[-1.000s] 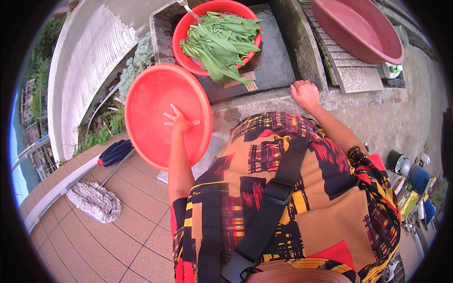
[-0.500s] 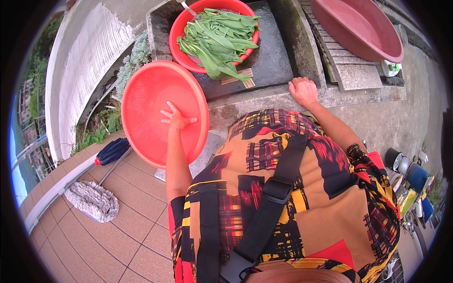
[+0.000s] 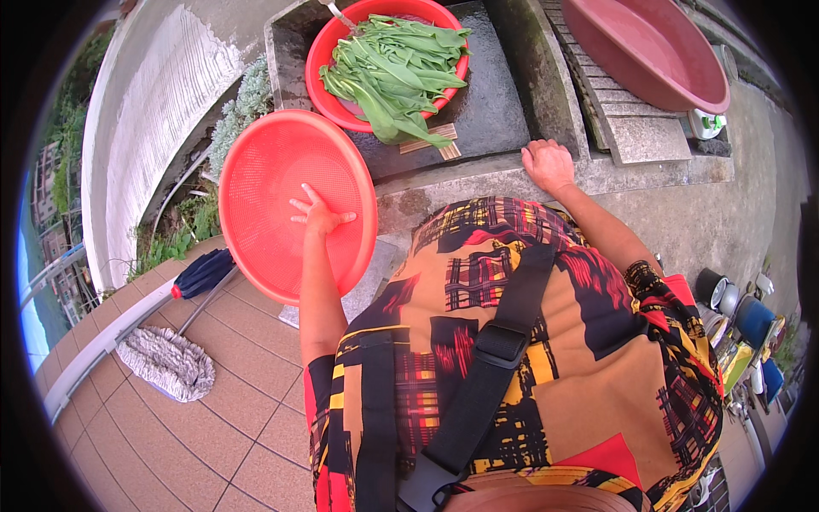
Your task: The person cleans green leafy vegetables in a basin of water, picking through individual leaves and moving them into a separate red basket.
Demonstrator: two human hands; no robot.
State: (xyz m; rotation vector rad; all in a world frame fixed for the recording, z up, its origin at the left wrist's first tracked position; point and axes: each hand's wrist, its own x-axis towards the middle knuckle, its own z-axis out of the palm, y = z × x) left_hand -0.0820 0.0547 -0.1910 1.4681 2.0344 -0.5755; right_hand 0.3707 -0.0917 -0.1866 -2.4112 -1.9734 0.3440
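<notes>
My left hand (image 3: 322, 215) is spread wide inside a red plastic colander (image 3: 264, 162), which leans tilted at the left front of a concrete sink. Whether the palm presses on the mesh, I cannot tell. My right hand (image 3: 550, 165) rests on the front rim of the sink (image 3: 478, 175), fingers lying over the edge and holding nothing. Within the sink stands a red basin (image 3: 317, 72) heaped with long green leafy vegetables (image 3: 392, 72). Some leaves hang over its near side. A thin stream of water (image 3: 343, 17) runs into the basin from its upper left.
A large dark-red tub (image 3: 653, 51) sits on a ridged concrete washboard slab (image 3: 627, 119) at right. Wooden slats (image 3: 444, 141) lie on the sink floor. A mop (image 3: 169, 363) and a folded dark umbrella (image 3: 205, 273) are at lower left. Several household items (image 3: 755, 328) stand far right.
</notes>
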